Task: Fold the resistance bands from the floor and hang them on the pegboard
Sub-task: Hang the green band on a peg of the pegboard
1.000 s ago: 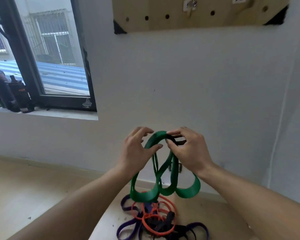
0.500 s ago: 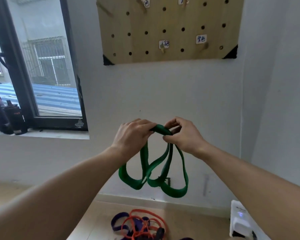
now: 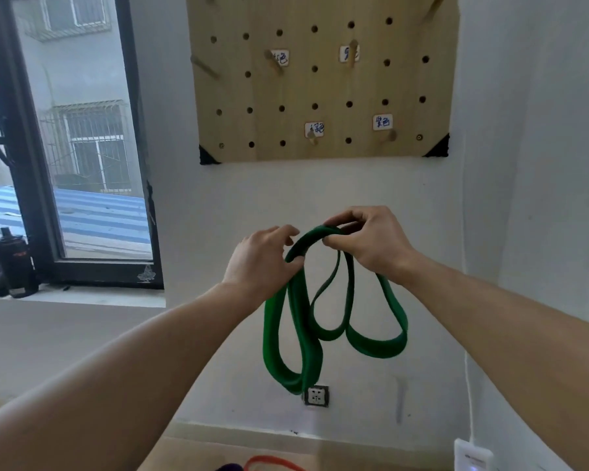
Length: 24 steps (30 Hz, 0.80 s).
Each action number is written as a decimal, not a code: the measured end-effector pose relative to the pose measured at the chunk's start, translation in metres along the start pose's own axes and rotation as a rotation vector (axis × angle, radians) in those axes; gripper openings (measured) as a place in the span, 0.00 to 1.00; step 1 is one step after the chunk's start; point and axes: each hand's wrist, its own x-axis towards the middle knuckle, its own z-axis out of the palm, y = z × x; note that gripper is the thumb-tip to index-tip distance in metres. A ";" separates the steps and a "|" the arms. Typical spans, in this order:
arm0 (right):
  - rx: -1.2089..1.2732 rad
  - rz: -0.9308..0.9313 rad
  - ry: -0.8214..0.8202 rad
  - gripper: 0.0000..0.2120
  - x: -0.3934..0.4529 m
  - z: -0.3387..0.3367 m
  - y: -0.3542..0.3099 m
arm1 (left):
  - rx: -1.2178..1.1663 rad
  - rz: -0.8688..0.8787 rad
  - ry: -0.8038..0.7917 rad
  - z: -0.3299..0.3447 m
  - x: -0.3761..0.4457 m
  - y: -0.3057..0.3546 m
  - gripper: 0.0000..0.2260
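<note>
A green resistance band (image 3: 296,321) hangs folded in several loops in front of the white wall. My left hand (image 3: 259,260) grips its top on the left side. My right hand (image 3: 368,239) pinches the top bend on the right. Above them a wooden pegboard (image 3: 320,90) is fixed to the wall, with several wooden pegs and small white labels; none of its pegs carries a band. At the bottom edge an orange band (image 3: 272,462) and a bit of a purple band (image 3: 230,467) lie on the floor.
A dark-framed window (image 3: 75,137) fills the left side, with dark bottles (image 3: 12,266) on its sill. A wall socket (image 3: 316,396) sits low under the hanging band. A white device (image 3: 473,457) with a cable stands at the bottom right.
Both hands have risen with the green band toward the pegboard. The view has tilted up, so more of the board shows and the floor bands have slid nearly out of sight.
</note>
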 end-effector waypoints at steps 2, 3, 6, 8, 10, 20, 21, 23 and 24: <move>-0.028 -0.017 0.029 0.09 0.010 -0.005 0.000 | -0.077 -0.054 -0.034 0.007 0.010 0.004 0.12; -0.043 -0.021 0.045 0.09 0.013 -0.008 0.001 | -0.117 -0.075 -0.033 0.008 0.016 0.004 0.11; -0.170 -0.050 0.100 0.09 0.029 -0.015 0.008 | -0.222 -0.117 0.026 0.009 0.043 0.003 0.10; -0.316 -0.106 0.114 0.09 0.041 -0.016 0.010 | -0.228 -0.086 0.065 0.008 0.067 0.006 0.09; -0.374 -0.151 0.123 0.11 0.052 -0.016 0.009 | -0.206 -0.031 0.096 0.007 0.091 0.010 0.09; -0.260 -0.296 0.407 0.06 0.120 -0.016 -0.007 | -0.153 0.045 0.386 0.013 0.145 -0.001 0.15; -0.244 -0.309 0.438 0.06 0.129 -0.014 -0.009 | -0.153 0.066 0.403 0.015 0.147 -0.004 0.16; -0.244 -0.338 0.482 0.07 0.144 -0.009 -0.013 | -0.167 0.062 0.437 0.017 0.154 -0.011 0.14; -0.253 -0.351 0.497 0.07 0.150 -0.006 -0.014 | -0.186 0.034 0.461 0.016 0.160 -0.015 0.12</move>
